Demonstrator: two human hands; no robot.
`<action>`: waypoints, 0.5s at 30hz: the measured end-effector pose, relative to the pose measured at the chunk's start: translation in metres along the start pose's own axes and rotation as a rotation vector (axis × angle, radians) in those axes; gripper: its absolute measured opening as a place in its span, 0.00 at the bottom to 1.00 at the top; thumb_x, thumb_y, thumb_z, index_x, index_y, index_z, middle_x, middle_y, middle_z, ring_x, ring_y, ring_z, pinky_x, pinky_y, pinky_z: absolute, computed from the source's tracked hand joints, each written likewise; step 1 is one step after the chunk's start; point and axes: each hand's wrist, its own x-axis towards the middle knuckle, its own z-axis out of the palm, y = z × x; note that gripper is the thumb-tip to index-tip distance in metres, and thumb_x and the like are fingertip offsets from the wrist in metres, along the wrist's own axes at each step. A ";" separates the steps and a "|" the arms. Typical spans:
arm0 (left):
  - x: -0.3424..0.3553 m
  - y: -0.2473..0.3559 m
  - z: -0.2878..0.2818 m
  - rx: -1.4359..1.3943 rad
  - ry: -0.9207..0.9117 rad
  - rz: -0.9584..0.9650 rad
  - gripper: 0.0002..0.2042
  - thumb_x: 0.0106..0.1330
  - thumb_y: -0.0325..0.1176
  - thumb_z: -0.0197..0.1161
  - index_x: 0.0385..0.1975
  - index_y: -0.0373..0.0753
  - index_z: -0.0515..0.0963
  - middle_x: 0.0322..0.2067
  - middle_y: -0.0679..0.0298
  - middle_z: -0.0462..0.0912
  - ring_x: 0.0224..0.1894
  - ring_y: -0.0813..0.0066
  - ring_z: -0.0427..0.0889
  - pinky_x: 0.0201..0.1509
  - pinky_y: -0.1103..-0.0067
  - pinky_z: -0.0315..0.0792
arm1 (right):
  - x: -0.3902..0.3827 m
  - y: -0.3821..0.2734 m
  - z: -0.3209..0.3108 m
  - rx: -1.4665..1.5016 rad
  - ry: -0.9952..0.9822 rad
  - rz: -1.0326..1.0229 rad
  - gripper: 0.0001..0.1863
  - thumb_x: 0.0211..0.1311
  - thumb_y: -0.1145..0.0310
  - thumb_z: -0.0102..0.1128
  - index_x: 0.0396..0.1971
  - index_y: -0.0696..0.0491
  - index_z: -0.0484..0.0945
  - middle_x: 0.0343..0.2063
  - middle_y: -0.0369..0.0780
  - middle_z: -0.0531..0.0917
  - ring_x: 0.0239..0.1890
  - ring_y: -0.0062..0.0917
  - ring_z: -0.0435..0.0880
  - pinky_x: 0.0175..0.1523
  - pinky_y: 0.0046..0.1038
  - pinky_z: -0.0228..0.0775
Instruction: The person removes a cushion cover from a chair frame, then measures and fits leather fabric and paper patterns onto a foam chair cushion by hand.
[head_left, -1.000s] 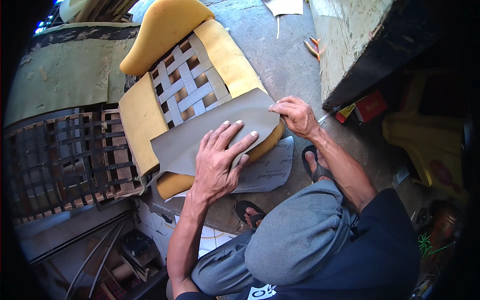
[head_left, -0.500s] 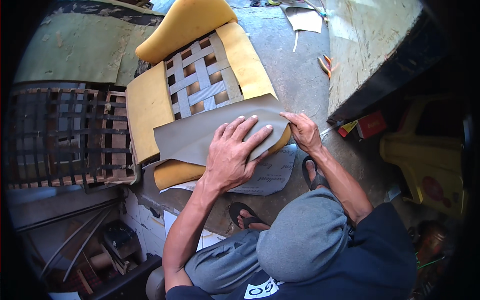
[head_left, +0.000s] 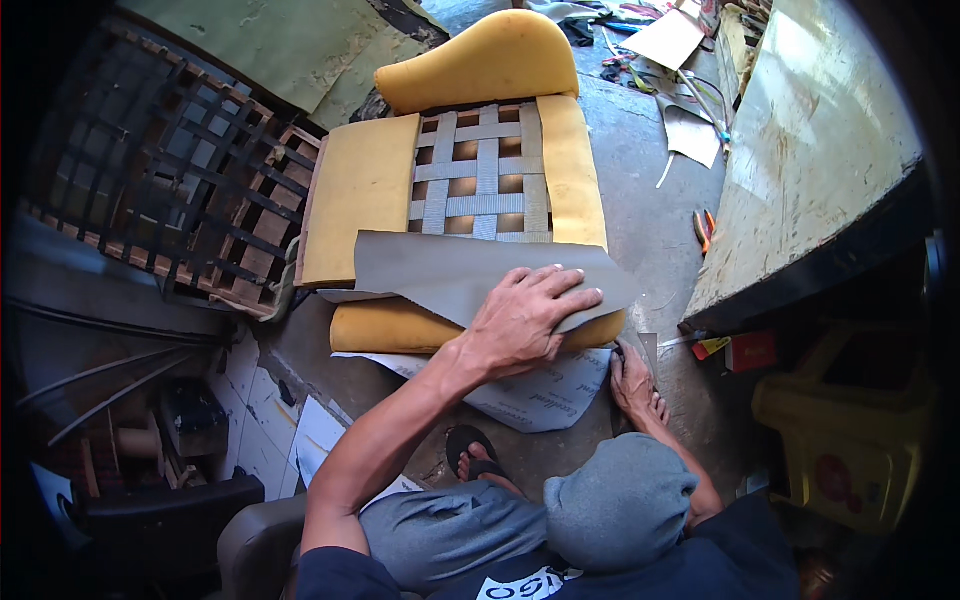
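A grey vinyl-like sheet [head_left: 440,265] lies across the near part of a chair or sofa frame padded with yellow foam [head_left: 360,200]. Its near edge hangs partly over a rounded yellow foam roll [head_left: 390,325]. My left hand [head_left: 530,315] rests on the sheet toward its right end, fingers stretched out and pressing flat. Low beside the right end of the roll is my right hand [head_left: 632,378], fingers curled upward; what they pinch is hidden. Grey webbing straps [head_left: 487,175] are woven across the frame's opening. Under the roll sits a white printed sheet [head_left: 545,395].
A second wooden frame with black straps [head_left: 180,160] stands at left. Orange-handled pliers [head_left: 704,230] lie on the floor beside a large pale panel [head_left: 800,170]. A yellow plastic stool [head_left: 840,430] and a red box [head_left: 750,351] are at right. Scraps and tools lie at the far right.
My right hand has left the sheet's upper right corner and moved down beside the roll's end. My left hand stays flat on the sheet. The head view has shifted, bringing more floor into sight.
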 end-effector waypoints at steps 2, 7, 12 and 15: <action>0.018 -0.041 -0.028 -0.190 -0.186 -0.300 0.25 0.63 0.29 0.61 0.62 0.54 0.78 0.50 0.53 0.86 0.52 0.55 0.86 0.56 0.64 0.79 | 0.004 0.001 0.004 -0.073 -0.013 0.059 0.21 0.74 0.64 0.54 0.63 0.53 0.73 0.51 0.53 0.81 0.52 0.51 0.82 0.55 0.46 0.75; 0.043 -0.244 -0.207 0.214 0.669 -0.910 0.26 0.78 0.58 0.45 0.58 0.46 0.80 0.48 0.50 0.87 0.52 0.42 0.84 0.55 0.59 0.77 | 0.015 -0.015 -0.002 0.046 -0.076 0.096 0.31 0.65 0.65 0.68 0.67 0.55 0.69 0.42 0.48 0.76 0.40 0.40 0.79 0.49 0.39 0.73; 0.015 -0.287 -0.315 0.463 1.104 -0.837 0.24 0.79 0.56 0.46 0.56 0.45 0.79 0.51 0.49 0.86 0.55 0.43 0.83 0.56 0.60 0.76 | 0.007 -0.034 -0.024 0.000 -0.158 0.139 0.45 0.57 0.64 0.75 0.72 0.55 0.60 0.46 0.51 0.74 0.48 0.45 0.77 0.54 0.43 0.71; -0.018 -0.283 -0.268 0.326 0.933 -0.626 0.23 0.79 0.54 0.50 0.61 0.44 0.78 0.56 0.48 0.83 0.60 0.46 0.80 0.58 0.66 0.75 | 0.006 -0.008 0.018 -0.240 -0.297 0.167 0.46 0.55 0.54 0.76 0.71 0.52 0.63 0.52 0.53 0.73 0.55 0.53 0.75 0.59 0.49 0.70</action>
